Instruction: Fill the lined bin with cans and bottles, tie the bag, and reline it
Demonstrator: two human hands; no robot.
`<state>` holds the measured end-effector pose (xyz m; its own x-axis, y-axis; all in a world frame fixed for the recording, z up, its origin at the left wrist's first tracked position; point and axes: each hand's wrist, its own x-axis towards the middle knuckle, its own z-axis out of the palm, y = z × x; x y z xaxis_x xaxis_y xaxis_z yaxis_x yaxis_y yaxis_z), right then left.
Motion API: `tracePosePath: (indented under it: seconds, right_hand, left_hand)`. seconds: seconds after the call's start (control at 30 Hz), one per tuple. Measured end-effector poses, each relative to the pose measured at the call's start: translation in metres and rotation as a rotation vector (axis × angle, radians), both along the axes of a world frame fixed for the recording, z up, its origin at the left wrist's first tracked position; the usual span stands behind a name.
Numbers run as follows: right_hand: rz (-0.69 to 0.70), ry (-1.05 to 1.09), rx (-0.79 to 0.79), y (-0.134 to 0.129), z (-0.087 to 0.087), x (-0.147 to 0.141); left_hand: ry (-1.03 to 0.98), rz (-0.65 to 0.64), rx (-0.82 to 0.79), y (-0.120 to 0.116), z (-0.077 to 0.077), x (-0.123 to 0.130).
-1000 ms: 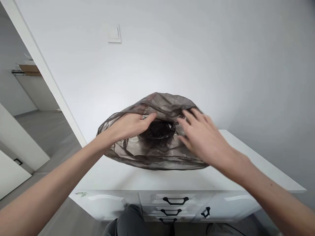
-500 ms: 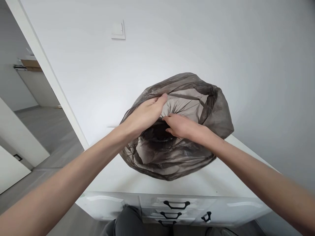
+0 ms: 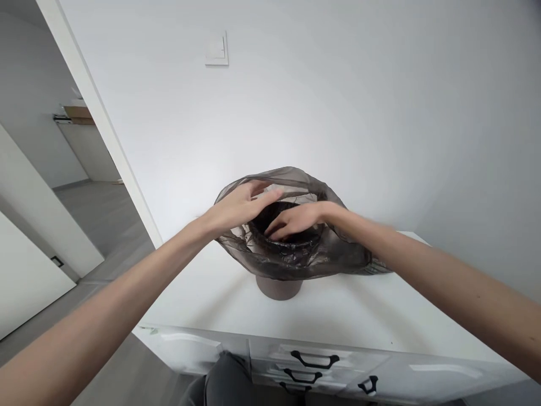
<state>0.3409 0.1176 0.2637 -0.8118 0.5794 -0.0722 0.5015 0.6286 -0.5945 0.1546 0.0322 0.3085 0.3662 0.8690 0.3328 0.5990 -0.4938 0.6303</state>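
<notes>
A dark translucent plastic bag (image 3: 338, 254) is spread wide over a brown-grey bin (image 3: 279, 290), whose lower part shows beneath it. My left hand (image 3: 247, 204) is inside the bag's loose upper edge at the left, fingers apart, some of them behind the film. Over the bin's dark mouth, my right hand (image 3: 296, 219) reaches down into the lined opening. Its fingers point down and left, loosely bent and parted, with nothing visible in them. The bag's edge hangs around the bin's rim on all sides.
The bin stands on a white cabinet top (image 3: 228, 307) against a white wall. Black drawer handles (image 3: 315, 359) are on the cabinet front. A light switch (image 3: 217, 49) is on the wall. At the left is a doorway with a door frame (image 3: 101, 118).
The bag has sunk lower around the bin, and the bin's base has come into view. My right hand has opened from a closer grip on the film. My left hand's fingers have spread.
</notes>
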Motion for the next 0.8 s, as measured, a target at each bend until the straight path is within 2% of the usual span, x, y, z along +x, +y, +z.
tracePosePath:
  seconds: [0.07, 0.13, 0.2, 0.27, 0.33, 0.4, 0.47, 0.53, 0.6, 0.67, 0.73, 0.8]
  right_hand:
    - [0.03, 0.176, -0.231, 0.002, 0.011, 0.017]
    - [-0.011, 0.481, -0.349, 0.01, 0.011, 0.034]
    - [-0.112, 0.759, -0.356, 0.022, 0.0, 0.048]
    - [-0.245, 0.912, -0.339, 0.037, -0.02, 0.059]
    - [-0.382, 0.895, -0.365, 0.046, -0.042, 0.068]
    - [-0.508, 0.761, -0.457, 0.046, -0.062, 0.075]
    - [-0.612, 0.614, -0.561, 0.036, -0.075, 0.08]
    - [-0.655, 0.528, -0.583, 0.019, -0.081, 0.085]
    - [-0.616, 0.478, -0.487, -0.004, -0.08, 0.092]
    - [-0.579, 0.43, -0.28, -0.028, -0.077, 0.1]
    - [-0.664, 0.383, -0.027, -0.051, -0.078, 0.107]
    - [-0.756, 0.371, 0.191, -0.07, -0.085, 0.114]
  left_hand:
    - [-0.04, -0.017, -0.047, 0.011, -0.007, -0.01]
    - [-0.109, -0.03, -0.122, 0.026, -0.016, -0.017]
    - [-0.194, -0.025, -0.218, 0.044, -0.027, -0.023]
    - [-0.257, -0.003, -0.329, 0.062, -0.041, -0.026]
    - [-0.293, 0.021, -0.461, 0.078, -0.057, -0.029]
    - [-0.329, 0.001, -0.598, 0.087, -0.074, -0.032]
    - [-0.382, -0.051, -0.694, 0.086, -0.09, -0.037]
    - [-0.411, -0.077, -0.72, 0.075, -0.102, -0.043]
    - [-0.379, -0.05, -0.648, 0.054, -0.109, -0.05]
    - [-0.305, 0.028, -0.493, 0.027, -0.115, -0.057]
    - [-0.231, 0.142, -0.309, 0.0, -0.122, -0.061]
    - [-0.15, 0.257, -0.152, -0.024, -0.131, -0.062]
